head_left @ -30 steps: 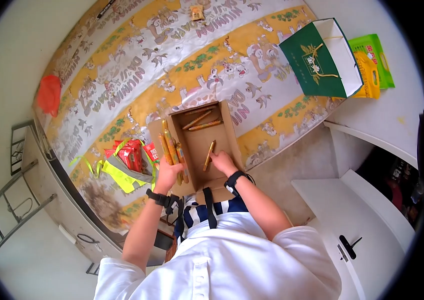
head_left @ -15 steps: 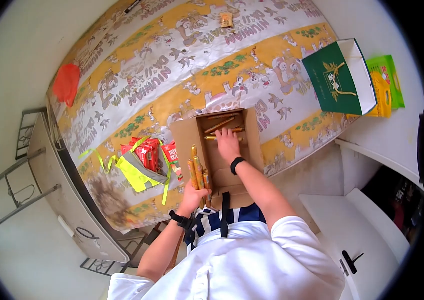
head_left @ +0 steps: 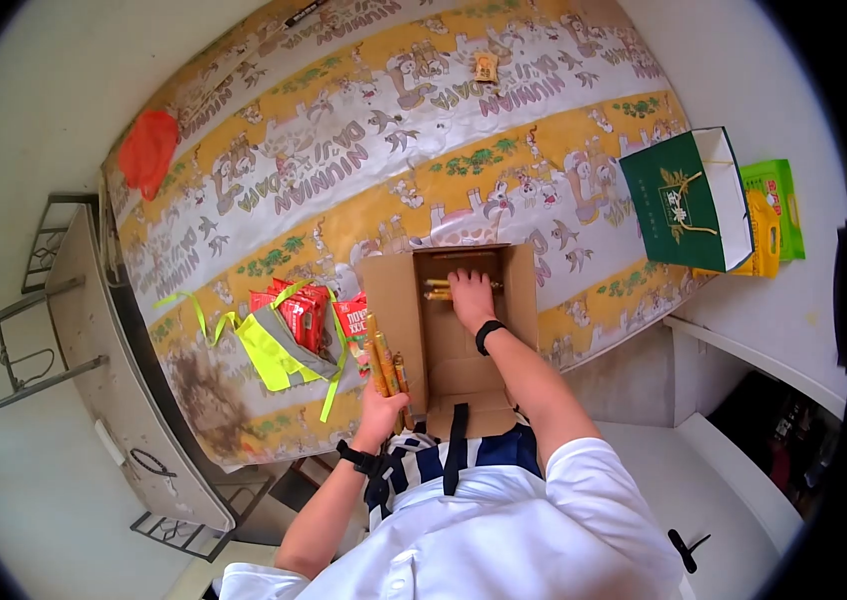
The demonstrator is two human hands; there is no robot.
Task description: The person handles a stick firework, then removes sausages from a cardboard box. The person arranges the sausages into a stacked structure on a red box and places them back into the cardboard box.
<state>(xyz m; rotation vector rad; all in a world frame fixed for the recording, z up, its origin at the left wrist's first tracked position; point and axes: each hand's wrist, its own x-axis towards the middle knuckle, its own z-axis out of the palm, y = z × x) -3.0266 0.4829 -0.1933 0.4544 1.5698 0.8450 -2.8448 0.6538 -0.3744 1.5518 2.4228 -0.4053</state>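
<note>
Several sticks [head_left: 382, 362] stood bunched in the closed fingers of the left hand [head_left: 380, 411] beside the box [head_left: 391, 320], while the right hand [head_left: 472, 299] had shifted from mid-box to far end, half-curled fingers now over loose sticks [head_left: 438, 291], grip unclear.

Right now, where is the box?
In the head view, the box is near the centre, in front of the white shirt; the right hand is inside it, the left hand by its near left corner.
</note>
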